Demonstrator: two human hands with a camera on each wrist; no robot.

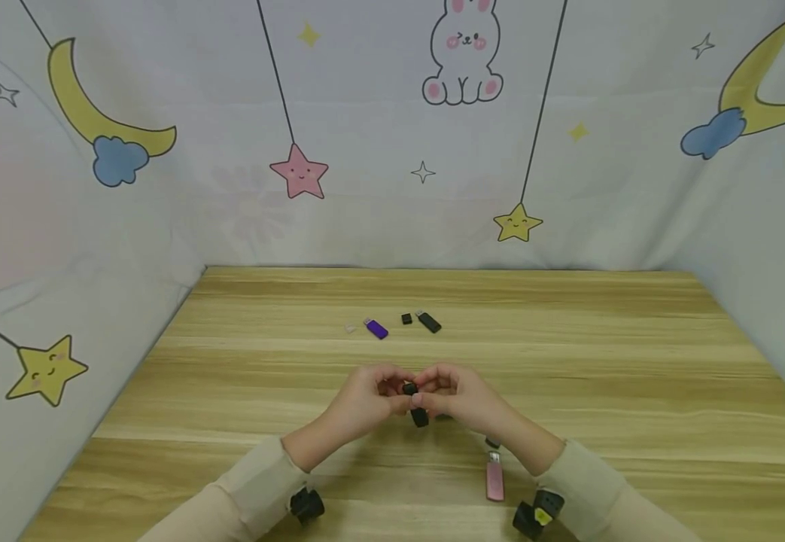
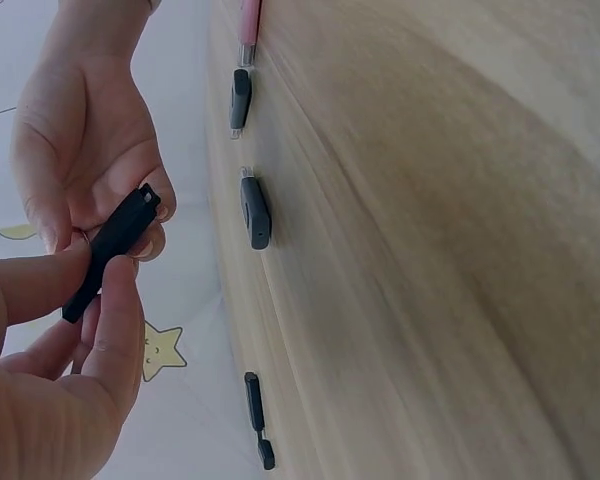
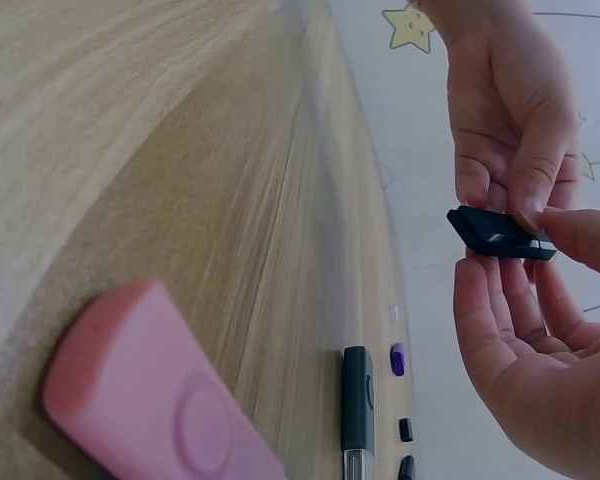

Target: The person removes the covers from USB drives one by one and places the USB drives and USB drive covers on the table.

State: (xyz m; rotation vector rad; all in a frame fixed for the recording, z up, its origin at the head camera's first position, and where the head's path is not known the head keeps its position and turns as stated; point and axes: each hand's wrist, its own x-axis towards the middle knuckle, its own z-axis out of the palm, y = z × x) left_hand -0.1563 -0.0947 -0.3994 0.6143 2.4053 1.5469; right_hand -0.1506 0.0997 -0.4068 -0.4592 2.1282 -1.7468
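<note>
Between both hands, in the middle of the head view, is a slim black USB stick. My left hand pinches it between thumb and fingertips from the left side. From the other side my right hand grips it too, its thumb lying across the stick. The left wrist view shows the black USB stick held at a slant, with a small notch at its upper end. Seen from the right wrist, the black USB stick lies nearly level, fingers above and below it.
Toward the back of the wooden table lie a purple USB stick, a small pale cap, a black cap and another black stick. A pink USB stick lies near the right forearm. Another dark stick shows beyond it.
</note>
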